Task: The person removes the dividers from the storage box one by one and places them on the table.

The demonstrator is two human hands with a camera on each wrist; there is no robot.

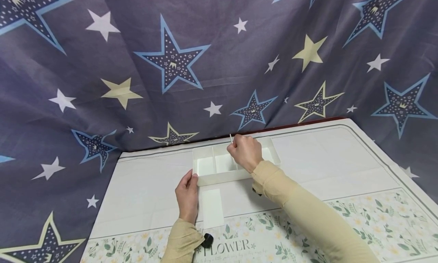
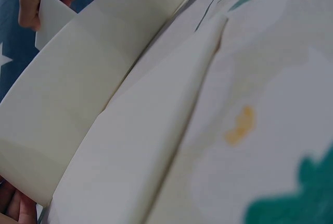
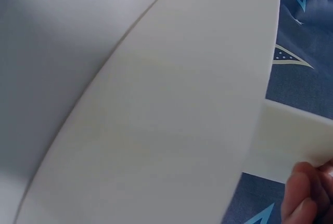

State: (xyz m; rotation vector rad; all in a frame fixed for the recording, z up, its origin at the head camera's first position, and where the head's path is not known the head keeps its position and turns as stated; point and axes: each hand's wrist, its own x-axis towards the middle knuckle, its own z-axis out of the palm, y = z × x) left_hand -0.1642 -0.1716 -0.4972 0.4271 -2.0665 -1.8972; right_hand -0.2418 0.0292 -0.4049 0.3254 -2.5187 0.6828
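Two hands work at a white divided tray (image 1: 205, 179) on the desk (image 1: 342, 160). The left hand (image 1: 187, 194) steadies its nine o'clock corner with relaxed fingers; a loose divider (image 1: 212, 208) lies at six o'clock. The right hand (image 1: 244, 152) pinches another divider (image 1: 231, 138) above the tray, not yet seated.

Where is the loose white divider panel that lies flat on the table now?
In the head view, the flat divider panel lies on the table mat, just in front of the white tray and right beside the left hand.
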